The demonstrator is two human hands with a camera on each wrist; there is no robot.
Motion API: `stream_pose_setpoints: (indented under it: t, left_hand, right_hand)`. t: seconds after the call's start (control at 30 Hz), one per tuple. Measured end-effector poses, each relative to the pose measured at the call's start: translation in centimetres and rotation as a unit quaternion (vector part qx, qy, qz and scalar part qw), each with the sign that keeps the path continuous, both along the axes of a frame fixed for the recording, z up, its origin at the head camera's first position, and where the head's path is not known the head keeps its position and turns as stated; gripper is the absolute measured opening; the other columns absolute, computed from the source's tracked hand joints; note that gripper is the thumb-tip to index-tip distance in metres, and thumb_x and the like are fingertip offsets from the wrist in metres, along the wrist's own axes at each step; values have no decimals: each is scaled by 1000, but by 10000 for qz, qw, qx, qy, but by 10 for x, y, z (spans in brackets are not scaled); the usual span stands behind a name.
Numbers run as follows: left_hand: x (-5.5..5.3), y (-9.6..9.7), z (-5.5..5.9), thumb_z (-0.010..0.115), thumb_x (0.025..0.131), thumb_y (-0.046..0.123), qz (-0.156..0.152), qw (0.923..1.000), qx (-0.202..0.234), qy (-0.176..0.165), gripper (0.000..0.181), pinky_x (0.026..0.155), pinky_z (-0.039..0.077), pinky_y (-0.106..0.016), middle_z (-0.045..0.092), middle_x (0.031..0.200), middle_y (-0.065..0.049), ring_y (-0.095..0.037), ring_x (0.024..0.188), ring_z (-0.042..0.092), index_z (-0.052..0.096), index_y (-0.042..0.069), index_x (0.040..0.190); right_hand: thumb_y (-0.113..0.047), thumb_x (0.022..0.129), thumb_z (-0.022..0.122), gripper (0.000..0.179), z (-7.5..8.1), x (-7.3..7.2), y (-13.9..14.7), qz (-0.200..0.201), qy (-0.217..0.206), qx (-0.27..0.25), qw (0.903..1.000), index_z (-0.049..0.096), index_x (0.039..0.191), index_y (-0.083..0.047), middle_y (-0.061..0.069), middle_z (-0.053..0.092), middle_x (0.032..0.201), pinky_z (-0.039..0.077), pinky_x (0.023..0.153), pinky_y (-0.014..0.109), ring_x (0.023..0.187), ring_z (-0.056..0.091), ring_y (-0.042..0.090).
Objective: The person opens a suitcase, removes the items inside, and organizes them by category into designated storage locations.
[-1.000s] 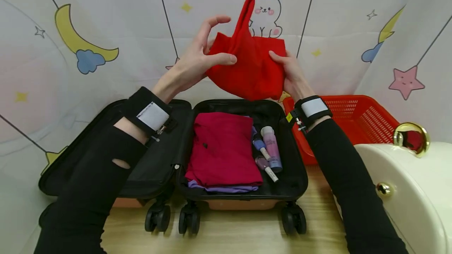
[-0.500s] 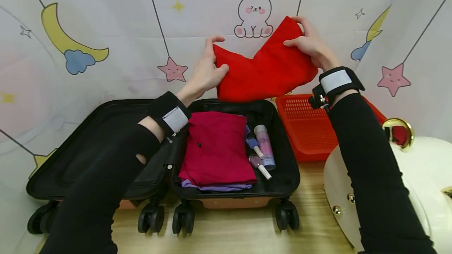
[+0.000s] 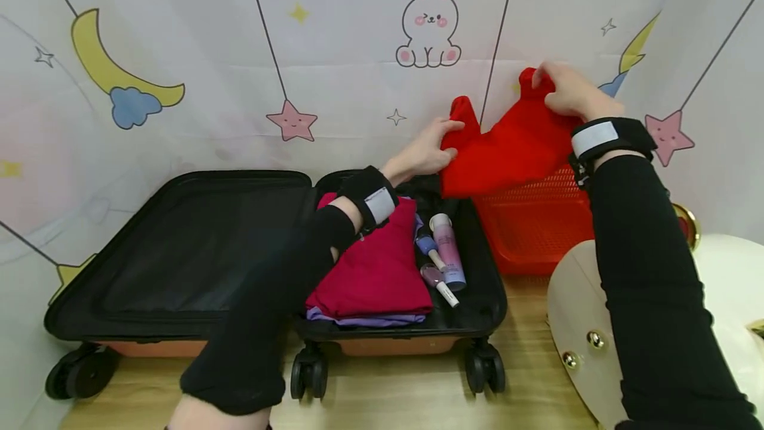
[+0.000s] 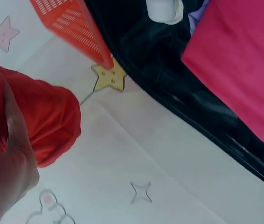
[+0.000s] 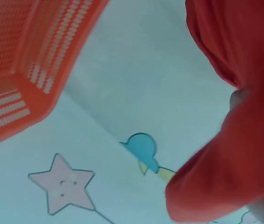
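A soft piece of red cloth (image 3: 507,158) hangs spread between my two hands, above the right edge of the suitcase and partly in front of the red basket. My left hand (image 3: 426,150) pinches its left side between thumb and fingers. Higher up, my right hand (image 3: 570,93) grips the other end. In the left wrist view my thumb presses on bunched red cloth (image 4: 52,121). Red cloth (image 5: 244,154) covers most of my right hand in the right wrist view. The cloth's exact kind cannot be told.
Below lies an open black-lined suitcase (image 3: 209,251). Its right half holds folded crimson clothing (image 3: 376,271), a pink-purple bottle (image 3: 449,251) and two small nail polish bottles (image 3: 438,277). A red plastic basket (image 3: 531,237) stands right of it, beside a cream rounded object (image 3: 579,297).
Both hands have moved right with the red cloth, from above the suitcase toward the basket. My right hand first rose, then came lower. The cloth has been stretched out between the hands.
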State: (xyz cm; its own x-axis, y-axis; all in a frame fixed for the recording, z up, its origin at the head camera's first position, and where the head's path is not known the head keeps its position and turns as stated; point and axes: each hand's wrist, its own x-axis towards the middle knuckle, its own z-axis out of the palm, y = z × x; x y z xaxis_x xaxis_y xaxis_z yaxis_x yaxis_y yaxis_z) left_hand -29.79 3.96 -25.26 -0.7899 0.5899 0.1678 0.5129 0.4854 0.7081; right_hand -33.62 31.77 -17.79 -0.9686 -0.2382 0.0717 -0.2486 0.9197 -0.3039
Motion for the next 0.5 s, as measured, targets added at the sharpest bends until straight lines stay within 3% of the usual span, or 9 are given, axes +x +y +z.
stream_pose_setpoints:
  t: [0.13,0.3,0.5]
  left_hand:
    - [3,35,-13,50,97,8,-11,9973,-645,362,60,124,30,-37,19,166,-16,-29,152,30,32,-1,154]
    - [10,69,-32,57,95,16,103,9876,-1424,652,73,108,49,-35,10,168,-16,-26,148,38,23,-2,157]
    - [11,90,-49,60,94,14,193,9788,-1989,458,75,83,55,-23,6,169,-16,-23,131,55,23,-3,157]
  right_hand:
    - [-1,91,37,33,-11,6,15,-545,-92,969,9938,54,120,6,32,40,122,39,86,62,105,38,47]
    - [-7,96,42,32,-32,11,23,-1305,-260,1652,9773,59,118,10,37,42,125,36,93,73,100,45,56]
    - [-2,95,50,28,-62,14,16,-1717,-340,1920,9657,60,116,13,33,53,113,41,83,58,93,50,47]
